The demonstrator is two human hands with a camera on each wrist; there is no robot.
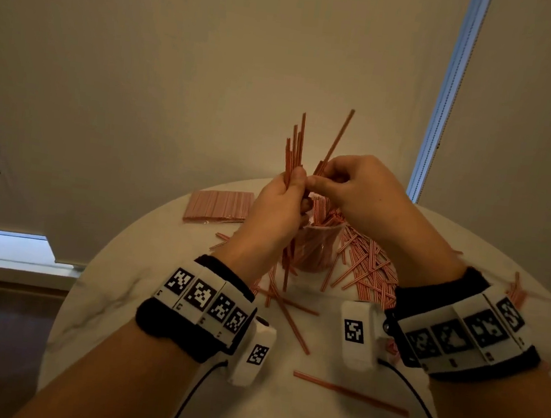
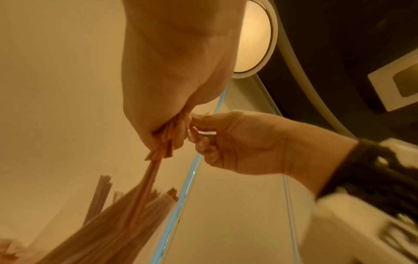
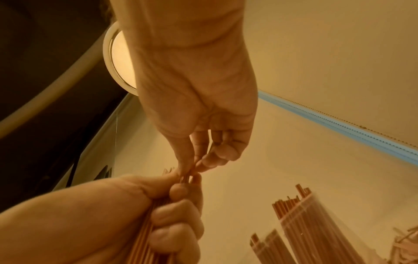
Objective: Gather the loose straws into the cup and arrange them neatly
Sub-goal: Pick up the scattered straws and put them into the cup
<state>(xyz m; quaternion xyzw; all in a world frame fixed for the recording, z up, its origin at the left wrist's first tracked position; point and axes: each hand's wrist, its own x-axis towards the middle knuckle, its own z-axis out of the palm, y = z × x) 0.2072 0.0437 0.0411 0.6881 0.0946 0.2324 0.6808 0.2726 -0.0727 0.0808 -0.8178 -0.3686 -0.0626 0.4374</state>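
Above the cup, my left hand grips an upright bundle of red-and-white striped straws. The bundle's lower ends stick out under the fist. My right hand touches the left hand and pinches a single straw that slants up to the right. In the right wrist view its thumb and forefinger meet at the top of the left fist. The clear plastic cup stands below both hands with several straws in it, partly hidden by them.
A heap of loose straws lies right of the cup on the round white table. A flat packet of straws lies at the back left. Single straws lie near the front, between my wrists. A wall stands behind the table.
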